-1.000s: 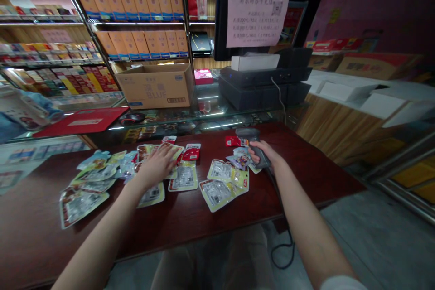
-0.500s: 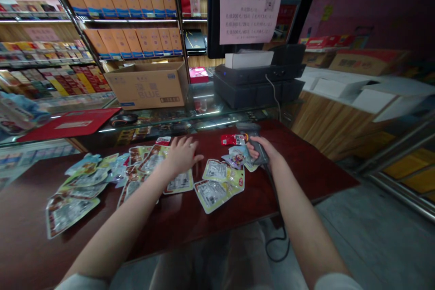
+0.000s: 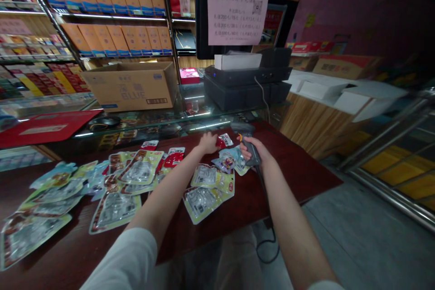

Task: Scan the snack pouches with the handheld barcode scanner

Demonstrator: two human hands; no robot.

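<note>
My left hand (image 3: 208, 143) reaches across the table with its fingers closed at the left end of a small red packet (image 3: 224, 140). In my right hand (image 3: 255, 150) is a dark handheld barcode scanner (image 3: 251, 149), its head over the table and its cable hanging down. Just below the red packet lie a light-blue pouch (image 3: 227, 161) and green-edged snack pouches (image 3: 209, 195). Left of my left forearm, another red packet (image 3: 174, 157) rests by a spread pile of silvery, green-edged pouches (image 3: 142, 167).
An open cardboard box (image 3: 132, 88) and a mouse (image 3: 103, 123) stand on the glass counter (image 3: 190, 120) behind the table (image 3: 292, 158). A black cash drawer (image 3: 244, 93) sits under a monitor bearing a pink sign (image 3: 236, 13). A metal railing (image 3: 390, 190) is at right.
My left hand has moved right from the pile to the small red packet, which is now tilted. Another red packet shows uncovered at the pile. My right hand still holds the scanner.
</note>
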